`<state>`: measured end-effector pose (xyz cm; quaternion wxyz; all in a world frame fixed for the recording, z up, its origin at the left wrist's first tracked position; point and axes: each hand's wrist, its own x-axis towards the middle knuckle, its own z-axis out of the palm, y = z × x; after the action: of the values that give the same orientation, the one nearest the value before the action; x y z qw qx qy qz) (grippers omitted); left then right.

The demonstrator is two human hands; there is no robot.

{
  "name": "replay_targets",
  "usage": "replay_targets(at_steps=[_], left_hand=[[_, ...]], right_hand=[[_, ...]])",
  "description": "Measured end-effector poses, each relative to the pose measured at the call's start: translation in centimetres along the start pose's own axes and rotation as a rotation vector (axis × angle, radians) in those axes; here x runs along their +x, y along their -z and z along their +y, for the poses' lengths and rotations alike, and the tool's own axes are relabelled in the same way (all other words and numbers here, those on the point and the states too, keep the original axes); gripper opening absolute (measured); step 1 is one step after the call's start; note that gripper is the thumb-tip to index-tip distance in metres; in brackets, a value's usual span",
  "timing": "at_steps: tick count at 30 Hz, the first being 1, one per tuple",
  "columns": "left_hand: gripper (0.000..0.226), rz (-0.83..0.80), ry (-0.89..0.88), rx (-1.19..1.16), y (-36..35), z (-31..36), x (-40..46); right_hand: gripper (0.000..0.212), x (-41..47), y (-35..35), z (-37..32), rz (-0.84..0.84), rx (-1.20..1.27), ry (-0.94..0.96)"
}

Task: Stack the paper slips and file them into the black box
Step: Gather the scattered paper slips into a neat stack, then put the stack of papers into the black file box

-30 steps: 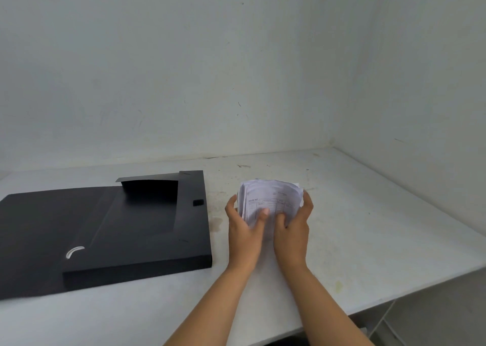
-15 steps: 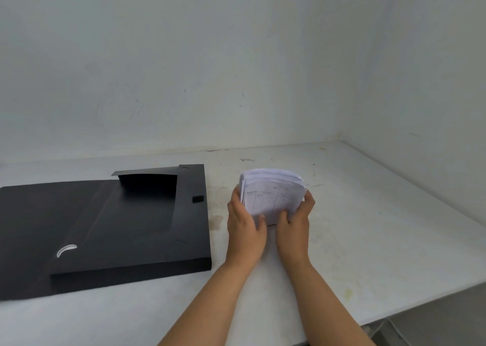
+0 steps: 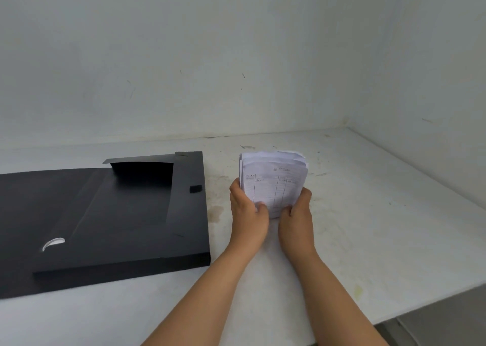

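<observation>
A thick stack of white paper slips [image 3: 273, 180] with printed table lines stands upright on its lower edge on the white table. My left hand [image 3: 247, 214] grips its left side and my right hand [image 3: 297, 219] grips its right side, thumbs on the front sheet. The black box [image 3: 126, 214] lies open to the left of my hands, its lid [image 3: 31, 214] folded out flat to the left and a small black tab on its right wall. The box interior looks empty.
The white table [image 3: 368, 227] is stained and sits in a corner, with walls behind and to the right. Its front edge runs diagonally at the lower right. A white curved mark shows on the box lid.
The stack has been raised from a tilted hold to standing more upright, and its sheets look more even. My hands have slid lower on the stack's sides.
</observation>
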<state>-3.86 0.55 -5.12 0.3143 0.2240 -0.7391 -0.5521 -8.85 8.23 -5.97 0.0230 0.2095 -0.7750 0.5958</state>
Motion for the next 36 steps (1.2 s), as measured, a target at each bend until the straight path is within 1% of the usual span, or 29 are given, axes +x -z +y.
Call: replay_targets(at_steps=[2,3,5,7,9,11,13,14,16,19,21,23,25,26,28,30,33,36], left_hand=[[0.047,0.007,0.005,0.001,0.0,0.2,0.1],[0.045,0.018,-0.014,-0.001,0.0,0.4,0.2],[0.052,0.038,-0.065,-0.044,0.0,0.7,0.1],[0.064,0.038,-0.115,-0.098,0.1,0.9,-0.2],[0.066,0.042,-0.166,-0.096,0.2,1.1,-0.5],[0.058,0.072,-0.200,-0.064,0.2,1.1,-0.6],[0.045,0.112,-0.183,-0.053,0.4,1.0,-0.4],[0.034,0.120,-0.151,-0.061,0.6,1.0,-0.2],[0.019,0.085,-0.072,-0.100,0.9,0.6,0.1],[0.018,-0.020,0.021,-0.129,1.0,0.2,0.2],[0.019,-0.041,0.030,-0.122,0.9,0.2,0.2],[0.019,-0.029,-0.013,-0.112,0.9,0.4,0.2],[0.019,-0.023,-0.059,-0.080,1.0,0.4,0.4],[0.019,-0.034,-0.052,-0.064,1.1,0.2,0.5],[0.022,-0.082,0.016,-0.018,1.0,-0.2,0.5],[0.026,-0.109,0.068,0.030,0.9,-0.6,0.4],[0.025,-0.067,0.059,0.064,0.9,-0.6,0.1],[0.028,-0.019,-0.001,0.121,1.1,-0.4,-0.4]], right_hand=[[0.047,-0.1,-0.1,-0.3,0.026,0.088,0.040],[0.057,-0.1,-0.1,-0.4,0.046,0.118,0.072],[0.072,-0.2,-0.1,-0.6,0.073,0.129,0.137],[0.078,-0.4,-0.1,-0.7,0.082,0.119,0.190],[0.075,-0.4,-0.1,-0.6,0.081,0.116,0.207],[0.069,-0.4,-0.1,-0.5,0.092,0.133,0.198],[0.058,-0.3,0.1,-0.3,0.116,0.143,0.154],[0.051,-0.3,0.2,-0.3,0.128,0.136,0.128],[0.035,-0.2,0.6,-0.2,0.130,0.115,0.083],[0.022,-0.1,0.8,0.0,0.075,0.057,0.023],[0.026,-0.2,0.7,-0.2,0.080,0.042,0.039],[0.034,-0.4,0.7,-0.3,0.112,0.059,0.105],[0.035,-0.5,0.8,-0.4,0.109,0.074,0.127],[0.033,-0.4,0.8,-0.2,0.088,0.068,0.114],[0.025,-0.1,0.8,0.2,0.017,0.005,0.063],[0.023,0.0,0.8,0.4,-0.025,-0.053,0.034],[0.021,0.0,0.8,0.5,-0.013,-0.089,0.025],[0.020,-0.4,0.7,0.4,0.010,-0.123,0.016]])
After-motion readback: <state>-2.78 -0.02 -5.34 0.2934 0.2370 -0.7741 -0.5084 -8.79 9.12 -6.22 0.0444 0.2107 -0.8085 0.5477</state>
